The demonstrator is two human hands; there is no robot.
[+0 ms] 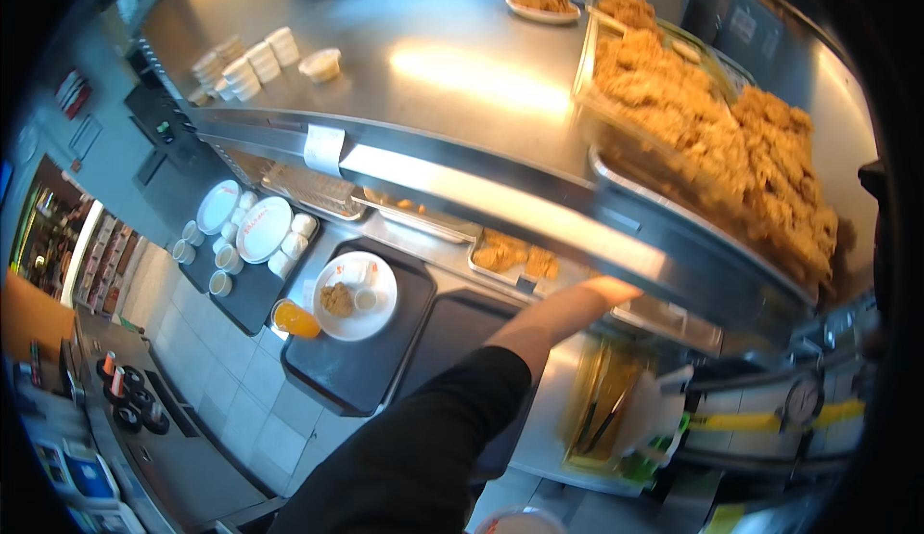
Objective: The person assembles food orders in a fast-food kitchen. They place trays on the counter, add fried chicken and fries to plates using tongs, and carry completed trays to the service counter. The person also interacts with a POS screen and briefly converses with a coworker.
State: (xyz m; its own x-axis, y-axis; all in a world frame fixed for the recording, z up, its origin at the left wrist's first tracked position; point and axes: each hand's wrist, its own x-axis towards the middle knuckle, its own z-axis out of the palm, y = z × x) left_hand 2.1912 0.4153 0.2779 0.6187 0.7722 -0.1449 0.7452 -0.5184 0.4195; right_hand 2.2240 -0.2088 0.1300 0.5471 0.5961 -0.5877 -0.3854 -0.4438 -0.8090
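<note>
the left hand [618,290] is hiding mostly behind the steel shelf's [385,72] front edge; whether its grip is holding anything, i cannot tell. breaded pieces [499,251] are lying below the shelf, near that wrist, while more fried food [712,139] is heaping atop the shelf.

Bright glare across steel counter [375,63]

free room is offered on the near part of the middle tray [351,377]; farther, reach is limited by the steel shelf [433,101]; the right tray [450,337] is crossed by a sleeved arm [433,419].
</note>
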